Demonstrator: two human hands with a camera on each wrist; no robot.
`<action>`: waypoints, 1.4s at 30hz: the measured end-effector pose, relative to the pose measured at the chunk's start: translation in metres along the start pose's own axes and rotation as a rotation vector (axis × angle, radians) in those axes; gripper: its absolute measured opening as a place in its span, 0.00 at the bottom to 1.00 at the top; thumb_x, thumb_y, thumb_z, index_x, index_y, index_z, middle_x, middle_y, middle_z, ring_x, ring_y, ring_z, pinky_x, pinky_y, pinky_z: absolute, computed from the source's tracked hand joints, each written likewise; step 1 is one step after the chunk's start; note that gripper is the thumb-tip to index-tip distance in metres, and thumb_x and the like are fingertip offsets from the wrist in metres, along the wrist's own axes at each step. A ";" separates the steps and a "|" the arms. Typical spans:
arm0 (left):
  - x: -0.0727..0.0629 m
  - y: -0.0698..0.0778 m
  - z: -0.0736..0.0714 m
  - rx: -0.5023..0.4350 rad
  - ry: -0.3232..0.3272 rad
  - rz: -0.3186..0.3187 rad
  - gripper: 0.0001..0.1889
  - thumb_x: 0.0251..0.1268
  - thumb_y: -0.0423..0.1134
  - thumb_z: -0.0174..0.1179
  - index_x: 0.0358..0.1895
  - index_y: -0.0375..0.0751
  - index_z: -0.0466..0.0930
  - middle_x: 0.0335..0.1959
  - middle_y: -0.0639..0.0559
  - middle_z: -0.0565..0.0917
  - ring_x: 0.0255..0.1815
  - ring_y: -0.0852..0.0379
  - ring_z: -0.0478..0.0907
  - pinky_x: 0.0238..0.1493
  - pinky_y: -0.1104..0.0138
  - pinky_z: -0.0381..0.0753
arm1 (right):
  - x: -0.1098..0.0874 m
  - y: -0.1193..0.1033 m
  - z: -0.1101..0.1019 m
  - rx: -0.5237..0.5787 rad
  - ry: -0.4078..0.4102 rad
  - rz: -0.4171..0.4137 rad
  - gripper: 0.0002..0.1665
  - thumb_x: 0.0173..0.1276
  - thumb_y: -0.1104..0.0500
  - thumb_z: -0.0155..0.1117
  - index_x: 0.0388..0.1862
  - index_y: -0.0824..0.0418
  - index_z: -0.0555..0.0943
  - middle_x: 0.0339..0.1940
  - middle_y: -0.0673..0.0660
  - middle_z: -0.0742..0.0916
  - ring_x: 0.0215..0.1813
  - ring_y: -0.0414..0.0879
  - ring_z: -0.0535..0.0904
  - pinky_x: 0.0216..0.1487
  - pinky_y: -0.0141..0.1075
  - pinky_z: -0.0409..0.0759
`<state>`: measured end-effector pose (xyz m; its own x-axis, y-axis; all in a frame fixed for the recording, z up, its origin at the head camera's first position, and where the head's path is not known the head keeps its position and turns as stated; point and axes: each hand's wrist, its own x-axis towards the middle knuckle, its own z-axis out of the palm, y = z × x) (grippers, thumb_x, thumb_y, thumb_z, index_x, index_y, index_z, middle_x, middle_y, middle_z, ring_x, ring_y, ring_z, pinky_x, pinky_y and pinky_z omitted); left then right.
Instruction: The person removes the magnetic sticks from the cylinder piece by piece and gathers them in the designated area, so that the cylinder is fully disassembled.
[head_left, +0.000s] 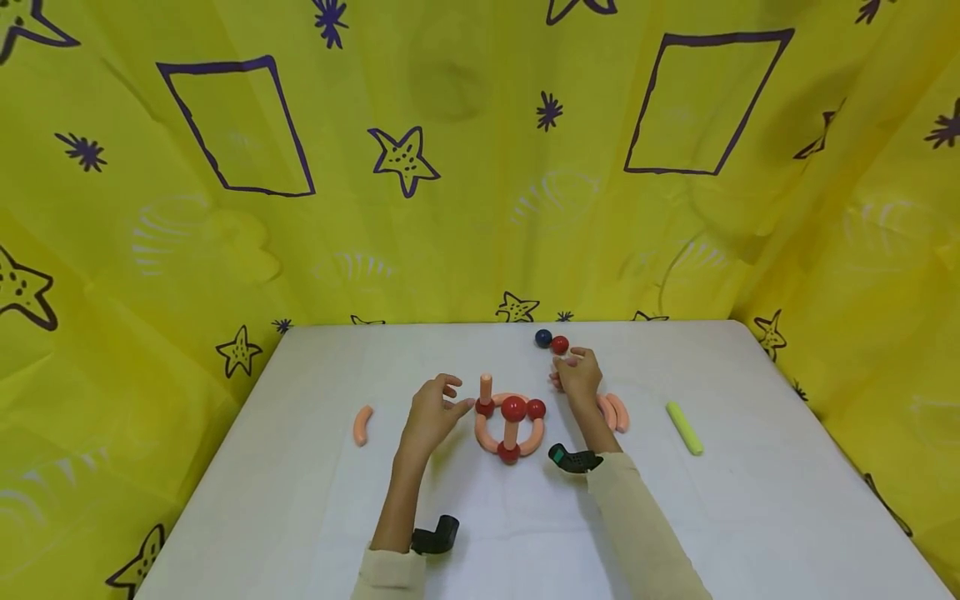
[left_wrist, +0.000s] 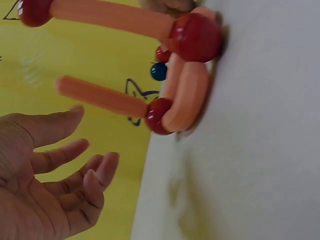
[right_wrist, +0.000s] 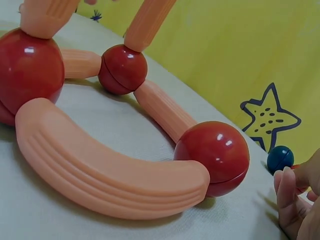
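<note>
A ring of curved peach rods (head_left: 483,433) joined by red balls (right_wrist: 215,155) lies on the white table. Two straight peach rods stand up from it: one has a bare top (head_left: 486,389), the other carries a red ball (head_left: 513,408). My left hand (head_left: 435,417) hovers just left of the ring, fingers spread and loosely bent, holding nothing; the left wrist view shows its palm (left_wrist: 45,200) beside the bare-topped rod (left_wrist: 100,97). My right hand (head_left: 579,377) reaches toward the back, loosely bent fingers close to a loose red ball (head_left: 560,344) beside a dark blue ball (head_left: 543,338).
Two curved peach rods (head_left: 618,412) lie right of my right forearm, partly covered by it. Farther right is a straight yellow-green rod (head_left: 685,428). One more curved peach rod (head_left: 362,425) lies at the left. A yellow patterned curtain (head_left: 465,233) hangs behind the table.
</note>
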<state>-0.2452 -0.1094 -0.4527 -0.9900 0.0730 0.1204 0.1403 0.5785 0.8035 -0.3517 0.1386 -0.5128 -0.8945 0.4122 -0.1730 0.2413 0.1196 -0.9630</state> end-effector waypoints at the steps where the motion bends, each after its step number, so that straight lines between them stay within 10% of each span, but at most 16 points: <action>1: -0.001 0.001 -0.004 0.013 -0.006 -0.011 0.19 0.61 0.39 0.67 0.52 0.32 0.77 0.44 0.34 0.81 0.42 0.44 0.83 0.40 0.57 0.83 | 0.000 0.000 0.000 0.006 0.000 0.001 0.27 0.68 0.61 0.63 0.64 0.63 0.67 0.36 0.58 0.81 0.16 0.34 0.77 0.20 0.27 0.77; 9: -0.010 0.005 -0.031 0.095 -0.210 -0.002 0.16 0.63 0.43 0.65 0.48 0.36 0.80 0.39 0.46 0.83 0.40 0.51 0.81 0.39 0.62 0.80 | -0.008 -0.002 -0.007 0.045 -0.020 -0.014 0.26 0.69 0.61 0.62 0.63 0.65 0.68 0.36 0.58 0.81 0.18 0.34 0.77 0.20 0.26 0.76; 19: -0.016 0.012 -0.037 0.055 -0.471 0.222 0.17 0.68 0.41 0.61 0.56 0.40 0.79 0.50 0.47 0.84 0.48 0.48 0.82 0.51 0.60 0.79 | -0.037 -0.026 -0.018 0.028 -0.158 -0.179 0.16 0.73 0.56 0.58 0.53 0.64 0.77 0.42 0.58 0.80 0.23 0.35 0.77 0.24 0.24 0.74; 30: -0.011 0.013 -0.008 -0.012 -0.525 0.227 0.22 0.65 0.39 0.63 0.61 0.40 0.76 0.58 0.40 0.81 0.47 0.48 0.82 0.50 0.57 0.80 | -0.077 -0.046 -0.040 -0.008 -0.600 -0.477 0.17 0.75 0.53 0.57 0.52 0.64 0.78 0.42 0.59 0.82 0.26 0.48 0.77 0.25 0.28 0.73; 35: -0.009 0.014 0.002 -0.020 -0.528 0.263 0.23 0.64 0.39 0.64 0.62 0.41 0.76 0.46 0.42 0.85 0.38 0.56 0.79 0.42 0.66 0.78 | -0.093 -0.048 -0.048 -0.060 -0.780 -0.649 0.15 0.74 0.60 0.57 0.55 0.65 0.78 0.47 0.67 0.83 0.32 0.58 0.79 0.30 0.35 0.80; 42: -0.007 0.013 0.012 -0.049 -0.515 0.273 0.20 0.65 0.37 0.63 0.60 0.41 0.77 0.45 0.47 0.86 0.39 0.57 0.80 0.41 0.69 0.78 | -0.106 -0.048 -0.049 -0.125 -0.840 -0.828 0.22 0.64 0.68 0.66 0.57 0.63 0.77 0.46 0.60 0.84 0.34 0.43 0.77 0.39 0.33 0.80</action>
<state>-0.2369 -0.0923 -0.4504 -0.7941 0.6067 0.0375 0.3790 0.4459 0.8109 -0.2498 0.1335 -0.4378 -0.7512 -0.5487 0.3669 -0.5336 0.1776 -0.8269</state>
